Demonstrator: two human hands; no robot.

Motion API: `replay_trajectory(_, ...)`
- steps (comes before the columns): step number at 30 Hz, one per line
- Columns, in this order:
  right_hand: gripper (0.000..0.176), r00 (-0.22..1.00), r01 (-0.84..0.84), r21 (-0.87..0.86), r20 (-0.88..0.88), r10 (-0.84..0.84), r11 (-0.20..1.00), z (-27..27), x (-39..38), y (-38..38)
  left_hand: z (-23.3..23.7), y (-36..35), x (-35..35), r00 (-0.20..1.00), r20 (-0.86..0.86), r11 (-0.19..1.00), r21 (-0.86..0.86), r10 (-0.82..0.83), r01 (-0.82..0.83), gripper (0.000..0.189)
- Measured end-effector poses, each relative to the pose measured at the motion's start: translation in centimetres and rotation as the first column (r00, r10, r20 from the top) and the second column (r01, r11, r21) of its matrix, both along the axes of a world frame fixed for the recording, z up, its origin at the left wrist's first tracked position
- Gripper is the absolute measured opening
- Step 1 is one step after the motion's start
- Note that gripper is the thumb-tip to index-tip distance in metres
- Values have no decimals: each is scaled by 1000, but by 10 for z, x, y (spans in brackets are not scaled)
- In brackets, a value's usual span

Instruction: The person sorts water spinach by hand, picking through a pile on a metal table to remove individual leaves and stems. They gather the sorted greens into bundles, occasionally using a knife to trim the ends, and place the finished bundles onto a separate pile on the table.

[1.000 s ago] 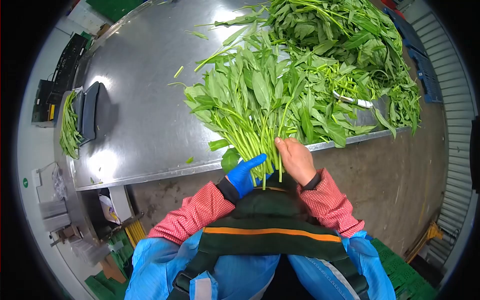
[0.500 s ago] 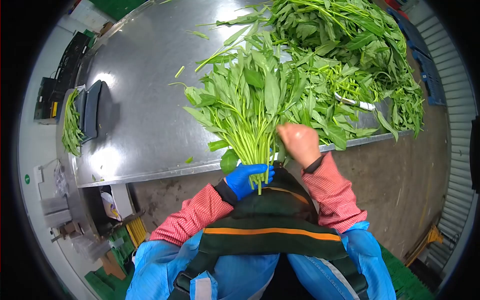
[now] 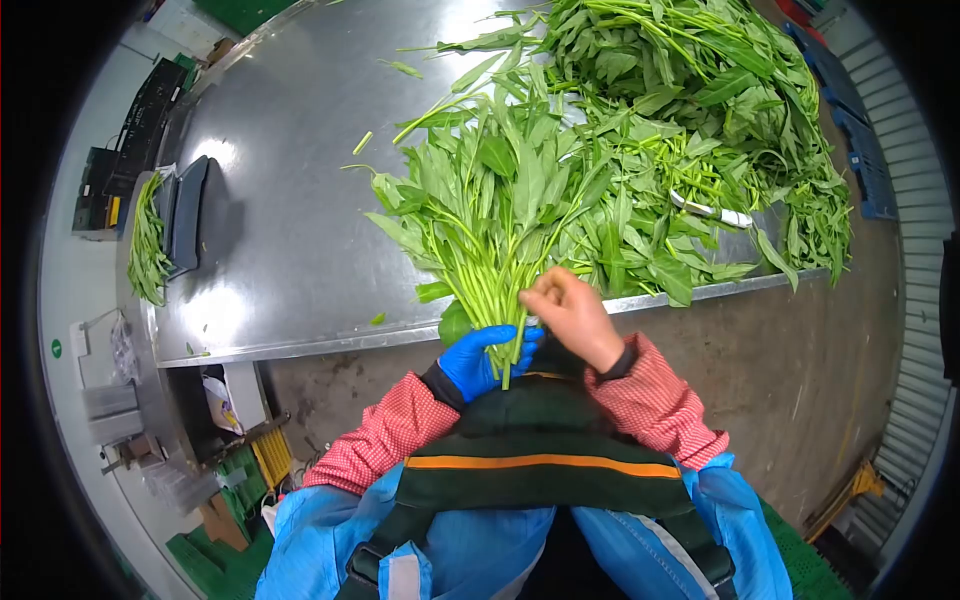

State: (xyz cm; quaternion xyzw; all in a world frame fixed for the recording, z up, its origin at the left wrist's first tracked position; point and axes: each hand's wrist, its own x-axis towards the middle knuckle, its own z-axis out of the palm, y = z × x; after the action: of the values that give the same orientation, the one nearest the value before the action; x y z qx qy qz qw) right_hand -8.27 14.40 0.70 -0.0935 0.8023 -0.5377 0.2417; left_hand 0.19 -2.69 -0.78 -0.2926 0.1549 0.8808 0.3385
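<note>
My left hand (image 3: 466,364), in a blue glove, is closed round the lower stems of a bunch of water spinach (image 3: 480,230). The bunch's leaves fan out upward over the metal table's front edge, and the cut stem ends poke out below my fingers. My right hand (image 3: 582,322), bare, is at the right side of the stems just above the glove. Its thumb and forefinger are pinched together against the stems; what is between them, if anything, is too small to make out.
A large heap of water spinach (image 3: 680,80) covers the right of the metal table (image 3: 290,230). A white-handled knife (image 3: 712,210) lies among loose leaves there. At the left edge, more greens (image 3: 148,245) rest beside a dark upright device (image 3: 186,215). Blue crates (image 3: 868,165) stand far right.
My right hand has moved left and slightly down, from beside the bunch to its stems, with its fingers pinched. My left hand keeps its hold, shifted slightly left.
</note>
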Motion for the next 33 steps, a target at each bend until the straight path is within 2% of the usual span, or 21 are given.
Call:
replay_trajectory(3, 26, 980, 11, 79, -198, 5, 997, -4, 5, -20, 0, 4, 1, 999, 31, 997, -78, 26, -24, 33)
replay_trajectory(6, 18, 983, -132, 49, -124, 137, 990, 5, 3, -19, -9, 3, 3, 999, -36, 996, -88, 10, -13, 33)
replay_trajectory(7, 15, 995, -58, -128, -84, 48, 990, 5, 2, -17, -9, 2, 3, 999, -28, 998, -45, 44, -45, 35)
replay_trajectory(9, 10, 994, 106, -453, 43, -97, 885, 4, 0, -11, -7, -2, 6, 993, -4, 992, 40, 118, -118, 41)
replay_trajectory(12, 8, 918, 384, -470, 285, -275, 795, -4, -14, 19, 7, -10, 3, 950, -90, 861, 456, 297, -226, 50)
replay_trajectory(13, 17, 919, 343, -339, 314, -238, 876, -4, -17, 26, 5, -11, 5, 937, -131, 866, 441, 323, -237, 54)
replay_trajectory(16, 32, 951, 164, -203, 292, -100, 965, -9, -6, 15, 9, -10, 5, 933, -144, 871, 427, 331, -243, 54)
replay_trajectory(17, 36, 947, 129, -247, 317, -46, 960, -19, -3, 6, 8, -8, 6, 933, -151, 876, 420, 327, -239, 54)
replay_trajectory(21, 44, 969, -17, 7, 249, 14, 1000, -47, 4, -10, 7, -8, 5, 931, -185, 897, 380, 314, -227, 54)
replay_trajectory(24, 41, 995, 10, 271, -96, 16, 962, -41, 4, -10, 6, -9, 6, 934, -153, 886, 396, 322, -241, 53)
replay_trajectory(27, 31, 973, 4, 374, -216, 83, 927, -44, -3, -16, 7, -9, 6, 930, -156, 875, 419, 333, -243, 53)
replay_trajectory(30, 26, 948, -97, 435, -233, 216, 895, -55, -12, -16, 12, -11, 5, 924, -179, 873, 427, 337, -236, 56)
replay_trajectory(31, 19, 957, -36, 298, -265, 119, 954, -56, -17, -14, 13, -14, 4, 922, -183, 871, 429, 342, -238, 57)
replay_trajectory(32, 16, 998, 12, 87, -64, -7, 996, -55, -23, -6, 15, -17, 3, 932, -191, 912, 340, 308, -231, 58)
replay_trajectory(33, 14, 983, 104, -111, 164, -85, 988, -32, -30, 1, 18, -20, 3, 942, -194, 942, 248, 275, -224, 58)
